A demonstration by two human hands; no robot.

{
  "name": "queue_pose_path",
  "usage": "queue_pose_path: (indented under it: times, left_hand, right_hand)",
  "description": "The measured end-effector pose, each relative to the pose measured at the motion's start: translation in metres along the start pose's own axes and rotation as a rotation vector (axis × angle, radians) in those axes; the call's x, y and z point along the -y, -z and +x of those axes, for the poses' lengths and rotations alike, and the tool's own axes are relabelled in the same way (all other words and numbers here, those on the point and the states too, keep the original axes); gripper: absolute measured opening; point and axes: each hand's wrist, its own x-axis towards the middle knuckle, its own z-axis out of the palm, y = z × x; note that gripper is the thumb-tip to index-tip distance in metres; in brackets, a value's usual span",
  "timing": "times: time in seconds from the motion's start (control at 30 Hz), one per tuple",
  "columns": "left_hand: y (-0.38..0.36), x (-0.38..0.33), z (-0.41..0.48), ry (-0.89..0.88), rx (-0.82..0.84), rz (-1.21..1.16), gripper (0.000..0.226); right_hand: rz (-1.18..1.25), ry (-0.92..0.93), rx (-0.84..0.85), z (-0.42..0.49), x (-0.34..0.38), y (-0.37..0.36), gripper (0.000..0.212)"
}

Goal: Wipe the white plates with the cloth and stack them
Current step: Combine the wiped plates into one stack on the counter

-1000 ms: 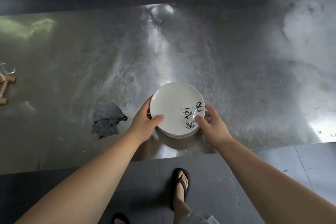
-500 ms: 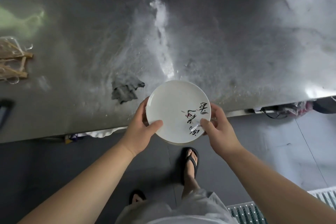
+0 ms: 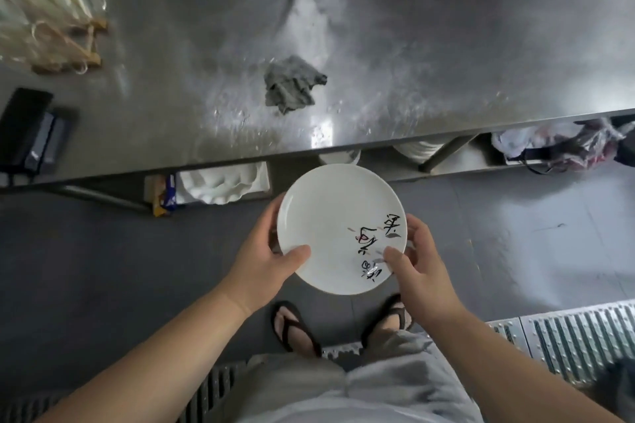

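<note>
The plate is gripped at the rim by the left hand and right hand. 1 hand should be freed for the cloth on the desk.

From here I cannot see the fingers of the left hand and right hand under the white plate. Wooden clutter blurs; the table edge hides most shelf dishes.
</note>
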Motion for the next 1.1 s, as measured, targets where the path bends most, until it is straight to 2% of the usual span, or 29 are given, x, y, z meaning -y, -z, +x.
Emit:
queue_pose_path:
  times: [0.13,0.43,0.6,0.83,1.1]
  left_hand:
    - [-0.007,0.042,-0.014,0.067,-0.074,-0.016,0.084]
    - [-0.056,0.152,0.029,0.147,-0.206,-0.084,0.074]
    - [-0.08,0.222,0.086,0.129,-0.225,-0.11,0.069]
    - [-0.088,0.316,0.191,0.067,-0.18,-0.035,0.075]
    - [-0.076,0.378,0.305,-0.003,-0.192,0.045,0.057]
  right_hand:
    - [-0.011,-0.059,0.06,0.0,-0.035,-0.011,0.053]
    - [-0.108,-0.11,0.132,0.062,-0.134,0.005,0.047]
    - [-0.101,-0.086,0.099,0.115,-0.203,0.009,0.048]
    - [-0.078,-0.045,0.014,0.207,-0.3,-0.001,0.049]
    - [-0.038,0.042,-0.027,0.328,-0.375,-0.016,0.046]
